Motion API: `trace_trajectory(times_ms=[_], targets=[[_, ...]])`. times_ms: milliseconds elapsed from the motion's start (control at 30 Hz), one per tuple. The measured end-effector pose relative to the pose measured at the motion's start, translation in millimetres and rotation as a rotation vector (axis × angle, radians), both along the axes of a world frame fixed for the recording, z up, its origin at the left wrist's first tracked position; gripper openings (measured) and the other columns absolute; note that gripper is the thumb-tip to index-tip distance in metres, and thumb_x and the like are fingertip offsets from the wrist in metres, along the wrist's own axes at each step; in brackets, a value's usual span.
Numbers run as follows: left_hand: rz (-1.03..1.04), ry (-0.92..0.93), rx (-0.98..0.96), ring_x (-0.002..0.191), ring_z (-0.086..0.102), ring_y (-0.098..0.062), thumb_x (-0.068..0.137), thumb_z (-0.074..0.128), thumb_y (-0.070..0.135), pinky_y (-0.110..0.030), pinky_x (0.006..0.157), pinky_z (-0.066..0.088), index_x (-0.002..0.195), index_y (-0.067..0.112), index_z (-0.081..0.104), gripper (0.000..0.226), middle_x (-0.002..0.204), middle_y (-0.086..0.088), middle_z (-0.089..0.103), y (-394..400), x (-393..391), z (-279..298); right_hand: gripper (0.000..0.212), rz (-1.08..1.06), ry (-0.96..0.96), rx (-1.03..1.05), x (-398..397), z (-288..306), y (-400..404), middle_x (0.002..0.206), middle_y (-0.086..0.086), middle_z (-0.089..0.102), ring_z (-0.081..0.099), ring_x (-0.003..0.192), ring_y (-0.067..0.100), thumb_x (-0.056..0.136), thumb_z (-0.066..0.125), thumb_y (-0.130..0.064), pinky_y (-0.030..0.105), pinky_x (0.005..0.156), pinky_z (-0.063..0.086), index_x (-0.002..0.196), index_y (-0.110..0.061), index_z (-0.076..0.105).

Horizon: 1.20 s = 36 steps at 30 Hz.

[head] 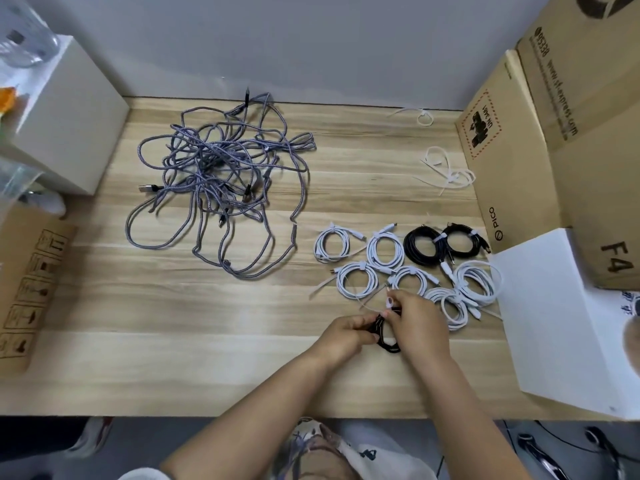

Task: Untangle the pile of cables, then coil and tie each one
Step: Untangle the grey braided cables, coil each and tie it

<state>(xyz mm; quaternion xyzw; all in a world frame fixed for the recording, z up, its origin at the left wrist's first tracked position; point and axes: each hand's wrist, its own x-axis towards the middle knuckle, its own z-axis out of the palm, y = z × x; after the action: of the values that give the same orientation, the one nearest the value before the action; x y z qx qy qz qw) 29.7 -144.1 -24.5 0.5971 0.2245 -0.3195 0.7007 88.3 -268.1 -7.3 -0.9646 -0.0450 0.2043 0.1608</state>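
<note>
Both hands, left (343, 332) and right (417, 317), curled around black coiled cable (388, 336), pinching zip tie (372, 303) for cinching, just before tied coils (384, 252); grey tangle (221, 178) well left.

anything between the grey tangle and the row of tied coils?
Head view: only bare wooden tabletop separates the tangled grey braided cable pile from the tied white coils.

Looks like a stockroom or packing corner of an office. Plain wooden table (173, 341) pushed against a bare grey wall (311, 39). Shipping cartons (561, 109) stacked along the right edge, another carton (31, 282) at the left edge, white boxes (554, 323) at both sides.
</note>
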Motion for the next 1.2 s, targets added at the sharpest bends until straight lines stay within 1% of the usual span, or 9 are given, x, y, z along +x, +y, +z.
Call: trace_trajectory(times_ms=[133, 267, 433, 600, 800, 967, 1067, 1133, 1200], targets=[[0.057, 0.050, -0.022, 0.096, 0.053, -0.004, 0.062, 0.057, 0.017, -0.015, 0.071, 0.039, 0.129, 0.013, 0.053, 0.066, 0.117, 0.002, 0.057, -7.1, -1.5, 3.2, 0.044, 0.015, 0.010, -0.037, -0.7, 1.5, -2.9, 0.127, 0.002, 0.059, 0.054, 0.116, 0.024, 0.091, 0.059, -0.025, 0.034, 0.086, 0.045, 0.134, -0.023, 0.050], [0.074, 0.051, -0.025, 0.124, 0.048, -0.013, 0.086, 0.058, -0.002, -0.009, 0.077, 0.040, 0.137, 0.006, 0.042, 0.054, 0.138, -0.004, 0.047, -2.5, -4.9, -2.9, 0.049, 0.045, -0.019, -0.072, -3.9, 4.5, -4.6, 0.127, 0.004, 0.057, 0.051, 0.118, 0.025, 0.088, 0.062, -0.023, 0.034, 0.088, 0.043, 0.136, -0.021, 0.048], [0.036, -0.009, -0.099, 0.123, 0.049, -0.010, 0.089, 0.053, -0.005, -0.013, 0.095, 0.036, 0.135, -0.001, 0.044, 0.047, 0.137, -0.011, 0.050, 4.8, -9.0, -2.7, 0.048, 0.083, -0.153, -0.107, -8.5, 9.7, 3.6, 0.114, 0.008, 0.056, 0.050, 0.112, 0.029, 0.082, 0.066, -0.015, 0.039, 0.088, 0.039, 0.129, -0.017, 0.055], [0.053, -0.092, 0.028, 0.072, 0.056, 0.010, 0.089, 0.049, -0.008, -0.005, 0.071, 0.040, 0.117, 0.003, 0.058, 0.031, 0.099, -0.002, 0.063, 42.8, -9.8, 4.9, 0.037, 0.115, -0.134, 0.026, -8.7, 18.5, 44.4, 0.111, 0.007, 0.059, 0.052, 0.109, 0.030, 0.083, 0.064, -0.015, 0.038, 0.090, 0.039, 0.121, -0.018, 0.061], [0.393, -0.064, 0.243, 0.066, 0.056, -0.014, 0.088, 0.055, -0.004, -0.022, 0.063, 0.044, 0.085, 0.016, 0.061, 0.021, 0.079, -0.005, 0.064, 132.1, -17.1, 5.0, 0.035, 0.234, -0.040, 0.245, -16.3, 9.5, 124.5, 0.112, 0.006, 0.058, 0.052, 0.110, 0.024, 0.086, 0.062, -0.016, 0.031, 0.092, 0.039, 0.120, -0.016, 0.060], [0.687, 0.142, 0.009, 0.056, 0.058, -0.010, 0.091, 0.050, -0.001, -0.021, 0.056, 0.046, 0.084, 0.013, 0.052, 0.016, 0.073, -0.005, 0.061, 197.8, -30.6, 8.8, 0.062, -0.499, 0.354, 0.815, -11.5, -8.6, 192.1, 0.085, 0.000, 0.057, 0.055, 0.075, 0.014, 0.084, 0.062, 0.001, 0.026, 0.072, 0.044, 0.138, -0.010, 0.034], [0.695, 0.252, -0.170, 0.076, 0.062, -0.019, 0.094, 0.047, 0.008, -0.030, 0.073, 0.050, 0.092, 0.010, 0.056, 0.009, 0.087, -0.009, 0.064, 221.0, -35.5, 6.3, 0.035, -0.969, 0.493, 1.174, -3.2, -8.1, 211.7, 0.072, 0.003, 0.054, 0.055, 0.055, 0.010, 0.093, 0.049, 0.000, 0.024, 0.059, 0.041, 0.120, -0.020, 0.038], [0.662, 0.326, -0.294, 0.074, 0.068, -0.020, 0.094, 0.048, 0.016, -0.029, 0.066, 0.055, 0.092, 0.010, 0.059, 0.013, 0.087, -0.010, 0.068, 230.0, -34.4, 5.6, 0.008, -0.975, 0.437, 1.236, -3.0, -1.3, 219.7, 0.056, 0.000, 0.045, 0.048, 0.039, 0.008, 0.100, 0.042, -0.010, 0.023, 0.050, 0.039, 0.101, -0.017, 0.046], [0.610, 0.355, -0.421, 0.069, 0.071, -0.022, 0.090, 0.051, 0.022, -0.029, 0.059, 0.057, 0.089, 0.008, 0.060, 0.017, 0.084, -0.013, 0.071, 237.6, -29.0, 7.5, 0.012, -0.849, 0.371, 1.276, -8.2, 7.4, 229.9, 0.045, -0.006, 0.034, 0.036, 0.034, 0.005, 0.101, 0.040, -0.018, 0.019, 0.041, 0.034, 0.099, -0.017, 0.052]])
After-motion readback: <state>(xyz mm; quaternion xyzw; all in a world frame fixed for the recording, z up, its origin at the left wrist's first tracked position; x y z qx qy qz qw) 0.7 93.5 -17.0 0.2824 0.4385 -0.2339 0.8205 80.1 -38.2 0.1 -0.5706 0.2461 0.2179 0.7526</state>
